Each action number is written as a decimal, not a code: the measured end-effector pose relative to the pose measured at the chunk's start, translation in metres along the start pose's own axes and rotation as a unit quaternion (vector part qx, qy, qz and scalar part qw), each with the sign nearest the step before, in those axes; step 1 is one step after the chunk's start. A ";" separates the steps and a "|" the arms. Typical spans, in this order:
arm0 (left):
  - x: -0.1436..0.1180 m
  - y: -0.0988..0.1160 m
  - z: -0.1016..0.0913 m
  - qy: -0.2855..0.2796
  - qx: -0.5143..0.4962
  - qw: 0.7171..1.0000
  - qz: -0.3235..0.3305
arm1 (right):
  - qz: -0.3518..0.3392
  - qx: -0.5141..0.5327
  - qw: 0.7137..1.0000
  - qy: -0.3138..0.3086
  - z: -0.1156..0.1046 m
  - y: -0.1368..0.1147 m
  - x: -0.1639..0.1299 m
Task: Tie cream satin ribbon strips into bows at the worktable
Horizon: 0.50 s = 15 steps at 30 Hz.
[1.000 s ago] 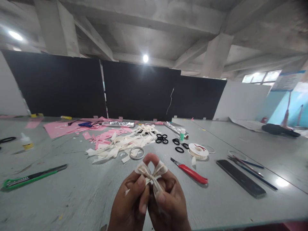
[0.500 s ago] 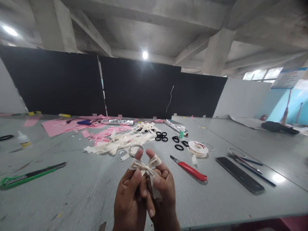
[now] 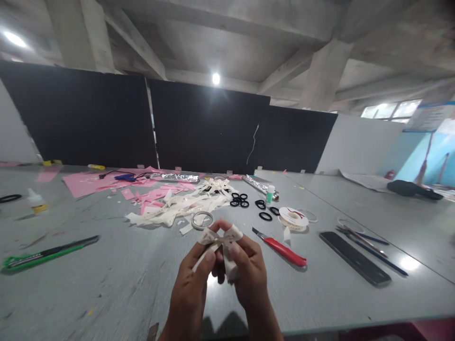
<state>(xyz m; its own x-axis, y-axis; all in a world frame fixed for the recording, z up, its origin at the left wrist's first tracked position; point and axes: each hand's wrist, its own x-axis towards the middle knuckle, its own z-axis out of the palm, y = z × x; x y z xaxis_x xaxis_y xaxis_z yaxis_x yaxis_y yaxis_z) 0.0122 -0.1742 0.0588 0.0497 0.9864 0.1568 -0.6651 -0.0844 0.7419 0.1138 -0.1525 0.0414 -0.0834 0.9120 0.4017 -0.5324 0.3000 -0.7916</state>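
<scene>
Between my two hands, above the table, is a cream ribbon bow (image 3: 232, 233) with two loops and hanging tails. My left hand (image 3: 194, 279) pinches its left side, thumb in front and fingers behind. On the other side my right hand (image 3: 250, 272) grips the right loop and tail, its thumb close to the knot. Both index fingertips meet behind the bow. Just beyond them lies a silver-coloured ring or tape roll (image 3: 202, 220). A red utility knife (image 3: 286, 252) rests to the right of my right hand.
Cream ribbon strips (image 3: 177, 208) and pink scraps (image 3: 156, 195) lie ahead. Black rings (image 3: 265, 216), a ribbon spool (image 3: 293, 218) and a glue stick (image 3: 270, 194) stand right of them. A green cutter (image 3: 50, 255) lies left; a black phone-like slab (image 3: 355, 258) lies right.
My hands have moved slightly right and their wrists have spread apart. The fingers that were crossed below the bow are now tucked behind it, and the index fingertips have come together.
</scene>
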 end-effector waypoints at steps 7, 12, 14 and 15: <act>0.005 0.004 -0.010 0.080 -0.032 0.996 0.005 | 0.030 -0.013 0.998 -0.047 -0.001 0.004 -0.011; 0.000 0.007 -0.010 0.061 -0.022 0.998 0.023 | 0.059 0.037 0.993 -0.095 -0.006 0.005 -0.017; -0.002 0.004 -0.010 0.059 -0.029 0.997 0.032 | 0.031 0.015 0.997 -0.066 -0.007 0.011 -0.019; -0.003 0.002 -0.010 0.062 -0.037 0.997 0.034 | 0.013 -0.004 0.999 -0.051 -0.007 0.015 -0.020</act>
<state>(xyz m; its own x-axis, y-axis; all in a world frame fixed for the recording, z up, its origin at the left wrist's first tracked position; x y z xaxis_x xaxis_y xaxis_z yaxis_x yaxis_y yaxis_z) 0.0032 -0.1763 0.0533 -0.0858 0.9891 0.1199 -0.7174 -0.1449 0.6814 0.1134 -0.1645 0.0179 -0.1822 0.8868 0.4246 -0.5228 0.2784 -0.8057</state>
